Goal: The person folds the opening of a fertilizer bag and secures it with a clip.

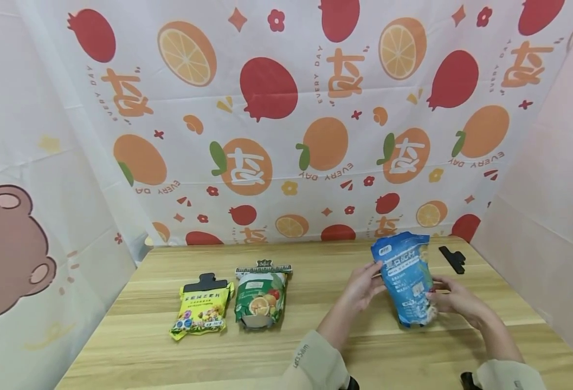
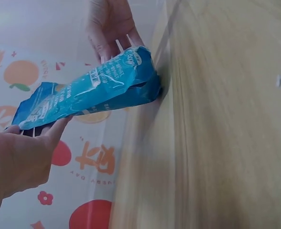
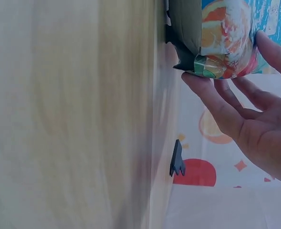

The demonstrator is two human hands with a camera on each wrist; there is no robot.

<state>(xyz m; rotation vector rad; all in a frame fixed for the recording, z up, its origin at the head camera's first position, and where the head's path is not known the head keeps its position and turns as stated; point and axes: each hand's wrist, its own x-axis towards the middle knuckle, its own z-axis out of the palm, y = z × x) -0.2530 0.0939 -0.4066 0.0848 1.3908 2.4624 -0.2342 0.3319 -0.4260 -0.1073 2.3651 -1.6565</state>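
Note:
A blue printed bag (image 1: 405, 281) is held upright, slightly tilted, above the right part of the table. My left hand (image 1: 361, 287) grips its left edge near the upper half. Lower down on the opposite side, my right hand (image 1: 457, 300) holds the bag between thumb and fingers. The left wrist view shows the bag (image 2: 93, 93) lengthwise, its bottom end close over the wood. Fruit pictures cover the side of the bag (image 3: 226, 38) facing the right wrist camera, and the right fingers (image 3: 216, 102) reach round its lower edge.
A black clip (image 1: 453, 259) lies at the table's back right. Left of the hands are a yellow bag (image 1: 202, 311) with a black clip (image 1: 206, 281) and a green bag (image 1: 260, 298) topped by a striped clip (image 1: 264, 268). A fruit-print curtain (image 1: 286, 151) stands behind the wooden table (image 1: 169, 357).

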